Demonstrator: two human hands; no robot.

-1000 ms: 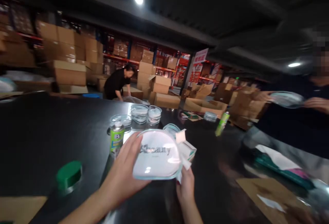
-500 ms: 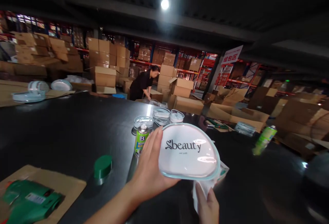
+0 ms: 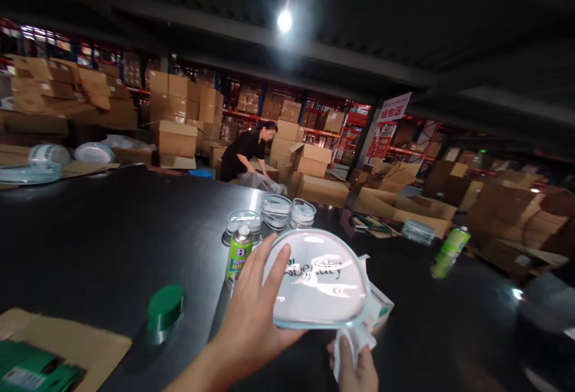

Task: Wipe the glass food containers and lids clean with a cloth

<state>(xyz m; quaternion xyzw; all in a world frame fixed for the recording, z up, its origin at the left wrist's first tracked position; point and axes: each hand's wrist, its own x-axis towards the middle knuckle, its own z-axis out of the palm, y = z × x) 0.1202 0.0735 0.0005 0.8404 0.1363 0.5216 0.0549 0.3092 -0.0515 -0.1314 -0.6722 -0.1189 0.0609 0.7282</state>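
Observation:
My left hand (image 3: 254,302) grips a rounded cosmetic pouch (image 3: 309,308) by its left side, thumb across the front. The pouch has a glossy white face, dark "beauty" lettering and pale blue edging; reflections cover part of the letters. Under its lower right edge, my right hand (image 3: 357,368) pinches a crumpled white tissue (image 3: 359,339). Behind the pouch, at its right, a white and green packet (image 3: 381,309) shows in part. A green spray can (image 3: 238,255) stands just beyond my left fingers. Several clear, blue-edged pouches (image 3: 275,211) lie farther back on the black table (image 3: 148,224).
A green round object (image 3: 166,308) and a green tool (image 3: 33,368) on cardboard (image 3: 101,344) lie at left. Another spray can (image 3: 450,252) and more pouches (image 3: 418,232) are at right. Across the table a person (image 3: 242,151) bends over plastic among boxes (image 3: 309,160).
The pouch sits slightly lower and tips, so glare now crosses its lettering. My right hand with the tissue has shifted a little down and left. The person across has lifted some plastic.

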